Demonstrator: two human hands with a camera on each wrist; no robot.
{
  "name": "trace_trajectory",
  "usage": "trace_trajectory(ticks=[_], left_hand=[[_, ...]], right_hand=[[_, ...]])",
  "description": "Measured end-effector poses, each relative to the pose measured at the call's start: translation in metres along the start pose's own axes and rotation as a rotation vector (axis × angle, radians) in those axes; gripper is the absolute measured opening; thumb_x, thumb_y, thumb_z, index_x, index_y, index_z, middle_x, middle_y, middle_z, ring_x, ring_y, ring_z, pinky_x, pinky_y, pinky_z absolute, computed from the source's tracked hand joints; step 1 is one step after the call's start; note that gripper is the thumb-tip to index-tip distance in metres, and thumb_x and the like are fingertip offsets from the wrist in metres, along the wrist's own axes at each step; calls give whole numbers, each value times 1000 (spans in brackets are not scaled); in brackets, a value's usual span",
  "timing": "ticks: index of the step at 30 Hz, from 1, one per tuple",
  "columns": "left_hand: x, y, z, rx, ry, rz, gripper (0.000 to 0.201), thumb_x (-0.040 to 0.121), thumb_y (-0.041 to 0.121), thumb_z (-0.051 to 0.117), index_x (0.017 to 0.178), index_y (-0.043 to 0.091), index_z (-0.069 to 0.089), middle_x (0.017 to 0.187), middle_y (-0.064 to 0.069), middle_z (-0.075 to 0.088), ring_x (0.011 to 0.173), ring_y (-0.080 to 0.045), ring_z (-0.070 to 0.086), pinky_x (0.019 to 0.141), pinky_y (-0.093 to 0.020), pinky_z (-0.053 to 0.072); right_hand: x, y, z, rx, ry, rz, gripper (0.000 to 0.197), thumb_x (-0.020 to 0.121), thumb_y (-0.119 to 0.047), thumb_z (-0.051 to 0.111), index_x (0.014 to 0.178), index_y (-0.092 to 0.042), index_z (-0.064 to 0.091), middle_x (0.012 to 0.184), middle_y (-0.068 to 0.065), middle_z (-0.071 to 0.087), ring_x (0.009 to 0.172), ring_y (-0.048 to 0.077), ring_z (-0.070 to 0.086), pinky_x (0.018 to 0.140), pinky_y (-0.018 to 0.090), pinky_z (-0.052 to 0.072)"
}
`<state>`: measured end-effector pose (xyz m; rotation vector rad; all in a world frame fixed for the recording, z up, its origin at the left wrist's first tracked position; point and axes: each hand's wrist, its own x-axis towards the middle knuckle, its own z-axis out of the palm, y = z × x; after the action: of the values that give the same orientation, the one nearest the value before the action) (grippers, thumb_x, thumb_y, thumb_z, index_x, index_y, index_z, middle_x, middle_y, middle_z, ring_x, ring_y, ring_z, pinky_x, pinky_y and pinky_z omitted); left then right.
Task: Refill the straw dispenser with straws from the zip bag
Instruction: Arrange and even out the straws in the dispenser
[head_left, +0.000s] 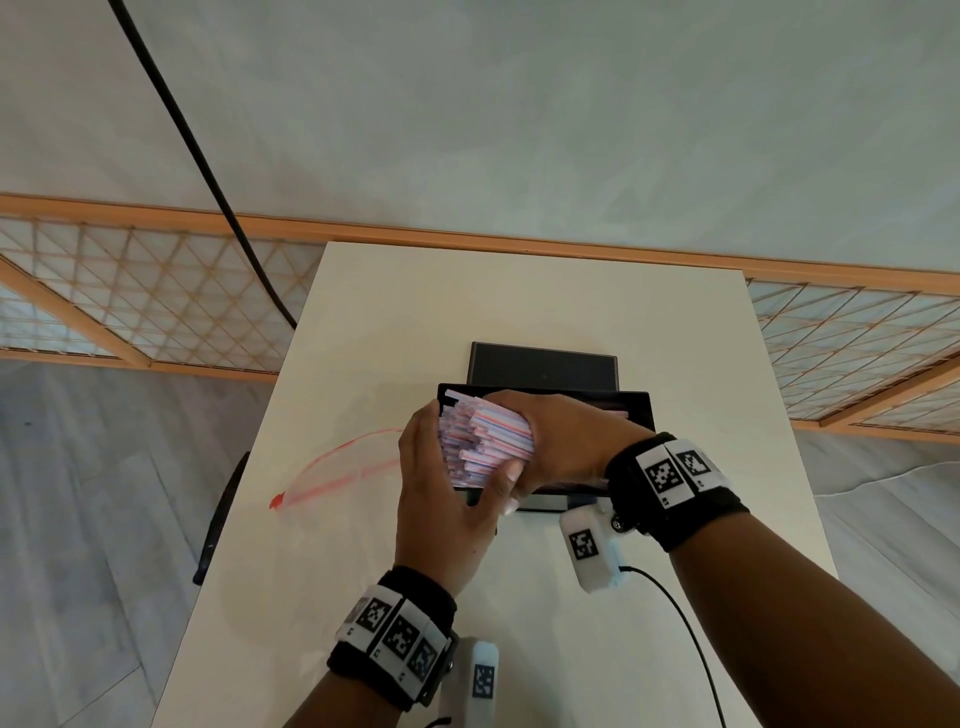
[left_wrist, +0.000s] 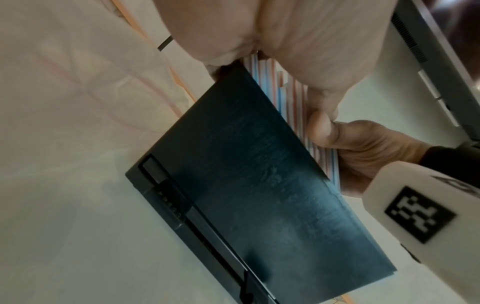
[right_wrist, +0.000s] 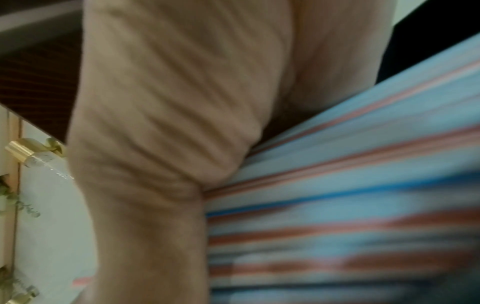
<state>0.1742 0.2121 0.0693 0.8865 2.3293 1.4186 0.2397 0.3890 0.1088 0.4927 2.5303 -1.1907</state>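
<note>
Both hands are closed on one thick bundle of striped straws (head_left: 483, 441): the right hand (head_left: 561, 441) wraps it from above, the left hand (head_left: 441, 514) cups its left end. It sits at the open black dispenser's (head_left: 640, 410) mouth, on the cream desk (head_left: 519, 291). The zip bag (head_left: 343, 467) lies flat beside it, near the desk's left edge.

Matt black plastic dispenser (left_wrist: 259, 195), smooth striped straws (head_left: 488, 441), clear plastic zip bag (head_left: 343, 467), matt tabletop (head_left: 519, 296)
</note>
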Motion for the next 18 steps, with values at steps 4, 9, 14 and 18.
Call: trace_trajectory(ticks=[4,9,14,18], left_hand=[[1,-4,2,6,10,-3,95,80,60,65,153,14,25,151,-1,33,136,-11,42,100,-5,35],[-1,-5,7,18,34,-46,103,76,71,56,155,14,21,155,-2,26,142,-11,32,106,-12,28],[2,-9,3,18,8,-15,92,76,66,64,147,15,34,142,1,41,129,-10,45,101,-10,37],[5,-9,1,31,-6,-25,102,73,66,66,150,12,29,150,-1,35,134,-13,43,103,-9,35]], right_hand=[[3,-2,-8,19,-31,4,86,50,-38,99,124,-41,55,111,-17,70,104,2,66,100,37,54],[3,2,-8,64,-56,3,92,48,-39,100,128,-42,56,115,-16,72,107,3,67,102,40,53],[1,0,-7,23,-12,-1,100,45,-39,101,132,-41,52,116,-17,70,109,4,65,102,38,52],[-2,-4,-5,2,6,-10,94,45,-41,99,127,-42,53,113,-18,69,105,3,65,99,38,53]])
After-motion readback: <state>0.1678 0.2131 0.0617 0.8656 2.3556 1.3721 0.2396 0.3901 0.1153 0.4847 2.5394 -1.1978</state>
